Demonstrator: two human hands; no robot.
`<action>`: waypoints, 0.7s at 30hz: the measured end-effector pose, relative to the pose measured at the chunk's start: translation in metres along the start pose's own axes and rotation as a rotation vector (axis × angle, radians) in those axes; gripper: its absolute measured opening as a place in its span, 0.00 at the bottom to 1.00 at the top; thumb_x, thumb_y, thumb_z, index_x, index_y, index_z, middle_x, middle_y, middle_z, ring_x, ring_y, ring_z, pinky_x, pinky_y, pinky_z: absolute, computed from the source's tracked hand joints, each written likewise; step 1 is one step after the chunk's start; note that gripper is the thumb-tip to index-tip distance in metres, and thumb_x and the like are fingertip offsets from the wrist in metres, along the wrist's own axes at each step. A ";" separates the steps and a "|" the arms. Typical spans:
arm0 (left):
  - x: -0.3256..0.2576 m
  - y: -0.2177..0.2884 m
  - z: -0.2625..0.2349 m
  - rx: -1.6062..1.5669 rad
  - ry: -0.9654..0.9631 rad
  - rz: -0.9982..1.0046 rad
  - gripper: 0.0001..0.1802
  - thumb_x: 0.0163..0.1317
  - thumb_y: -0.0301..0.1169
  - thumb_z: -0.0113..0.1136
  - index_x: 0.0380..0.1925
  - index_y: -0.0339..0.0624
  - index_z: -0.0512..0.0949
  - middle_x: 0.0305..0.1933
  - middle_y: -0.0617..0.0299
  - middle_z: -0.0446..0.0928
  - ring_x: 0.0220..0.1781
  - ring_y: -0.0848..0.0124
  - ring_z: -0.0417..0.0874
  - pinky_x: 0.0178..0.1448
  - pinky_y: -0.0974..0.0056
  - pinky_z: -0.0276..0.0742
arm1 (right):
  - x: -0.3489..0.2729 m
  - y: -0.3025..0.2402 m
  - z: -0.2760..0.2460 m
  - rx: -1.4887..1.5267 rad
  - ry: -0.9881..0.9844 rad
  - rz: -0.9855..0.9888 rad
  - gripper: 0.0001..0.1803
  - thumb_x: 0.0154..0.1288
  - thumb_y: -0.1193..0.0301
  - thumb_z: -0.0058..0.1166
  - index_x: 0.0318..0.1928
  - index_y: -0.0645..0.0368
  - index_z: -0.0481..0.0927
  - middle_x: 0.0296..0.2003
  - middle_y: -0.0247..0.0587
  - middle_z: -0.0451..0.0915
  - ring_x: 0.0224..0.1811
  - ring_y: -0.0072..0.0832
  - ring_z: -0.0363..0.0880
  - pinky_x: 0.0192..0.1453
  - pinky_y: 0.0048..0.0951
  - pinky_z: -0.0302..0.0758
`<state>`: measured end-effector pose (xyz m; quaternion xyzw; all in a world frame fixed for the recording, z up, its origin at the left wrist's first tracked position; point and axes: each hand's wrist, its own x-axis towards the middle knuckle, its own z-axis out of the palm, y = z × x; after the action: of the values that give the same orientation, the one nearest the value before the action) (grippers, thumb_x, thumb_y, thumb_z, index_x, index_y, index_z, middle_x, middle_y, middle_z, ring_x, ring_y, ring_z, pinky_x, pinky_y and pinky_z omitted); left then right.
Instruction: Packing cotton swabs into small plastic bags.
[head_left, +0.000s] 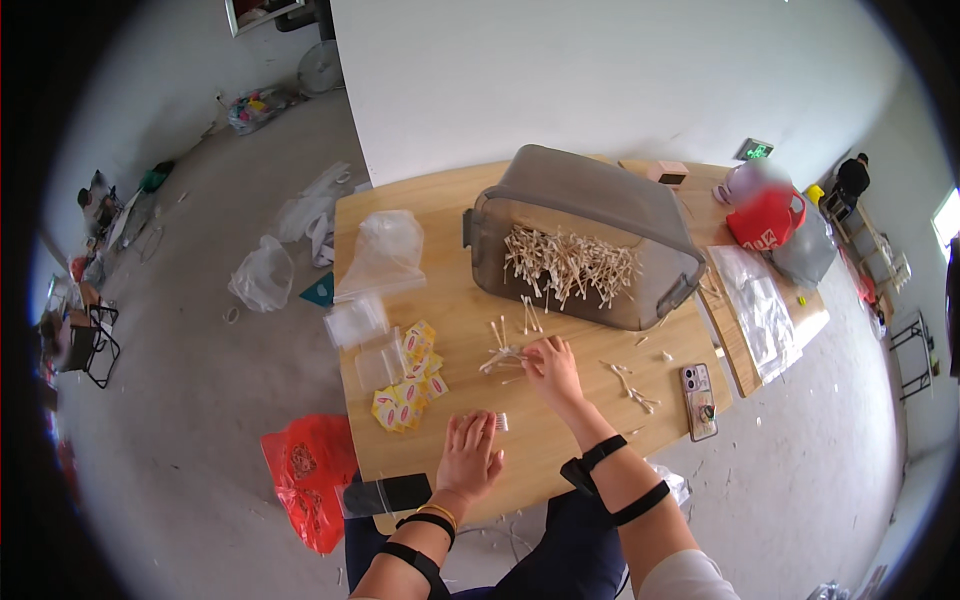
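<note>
A grey plastic bin lies on its side on the wooden table, its mouth toward me, with a heap of cotton swabs inside. In front of it my right hand pinches a few loose cotton swabs by one end. Closer to me, my left hand lies low over the table, fingers together on a small row of cotton swabs whose white tips stick out on the right. Its palm hides the rest of that row. More loose swabs are scattered to the right.
Left on the table are yellow printed cards, small clear boxes and clear plastic bags. A dark phone lies at the near edge, another phone at right. A red plastic bag hangs by the left edge.
</note>
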<state>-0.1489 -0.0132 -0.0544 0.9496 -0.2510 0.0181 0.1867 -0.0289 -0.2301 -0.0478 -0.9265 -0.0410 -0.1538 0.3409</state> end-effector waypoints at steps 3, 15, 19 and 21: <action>0.002 0.001 0.002 -0.011 0.013 -0.002 0.40 0.64 0.44 0.56 0.74 0.39 0.59 0.71 0.52 0.63 0.76 0.53 0.59 0.82 0.41 0.48 | -0.005 0.011 -0.013 0.019 0.039 0.030 0.11 0.56 0.73 0.63 0.41 0.53 0.81 0.42 0.43 0.79 0.50 0.45 0.75 0.56 0.44 0.72; 0.004 0.007 -0.002 -0.022 0.021 0.001 0.39 0.63 0.40 0.57 0.72 0.39 0.61 0.71 0.53 0.63 0.75 0.54 0.61 0.81 0.41 0.50 | 0.033 -0.007 0.027 -0.002 -0.086 0.149 0.16 0.56 0.64 0.67 0.44 0.53 0.82 0.45 0.43 0.78 0.53 0.44 0.76 0.58 0.44 0.72; -0.002 0.003 -0.006 0.017 0.008 -0.033 0.39 0.63 0.40 0.57 0.72 0.39 0.61 0.72 0.53 0.63 0.75 0.54 0.61 0.81 0.41 0.50 | 0.040 -0.043 0.040 -0.158 -0.046 0.278 0.16 0.55 0.63 0.66 0.44 0.51 0.82 0.44 0.43 0.80 0.53 0.43 0.77 0.58 0.44 0.72; 0.005 0.007 -0.004 0.003 0.014 0.000 0.39 0.63 0.40 0.57 0.72 0.39 0.60 0.71 0.53 0.63 0.75 0.54 0.61 0.81 0.41 0.50 | 0.048 -0.034 0.046 -0.215 -0.028 0.293 0.14 0.55 0.64 0.65 0.42 0.51 0.82 0.42 0.43 0.81 0.51 0.42 0.78 0.58 0.44 0.72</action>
<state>-0.1479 -0.0199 -0.0478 0.9497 -0.2497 0.0250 0.1872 0.0223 -0.1761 -0.0447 -0.9557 0.1064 -0.0933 0.2583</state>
